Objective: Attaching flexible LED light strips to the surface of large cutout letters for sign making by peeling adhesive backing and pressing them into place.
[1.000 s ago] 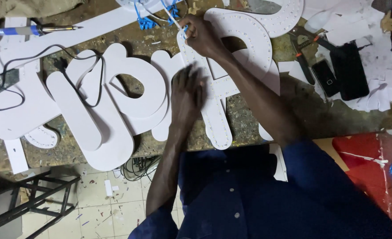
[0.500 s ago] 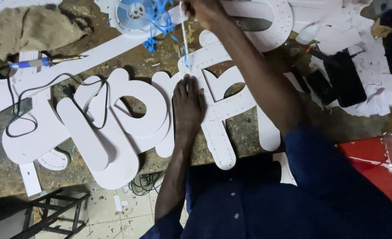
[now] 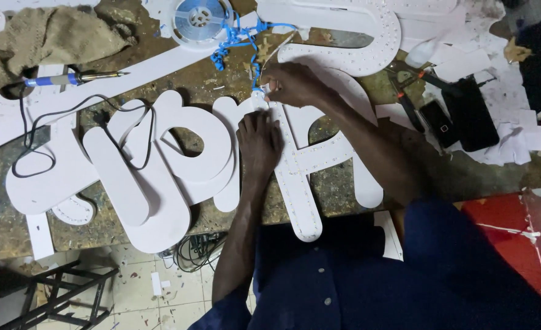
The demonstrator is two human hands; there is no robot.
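Note:
My left hand lies flat, fingers together, on a white cut-out letter dotted with rows of small lights. Just above it, my right hand pinches a thin pale strip at the letter's top end. The strip runs up towards a tangle of blue tape and a reel at the bench's far edge. The two hands are nearly touching.
More white letters overlap to the left, with a black cable looped over them. A blue-handled soldering iron and a brown cloth lie far left. Two dark phones, pliers and paper scraps sit right. A red surface is near right.
My right hand came down from the far edge near the reel to the letter's top end, close above my left hand. My left hand stayed pressed on the letter.

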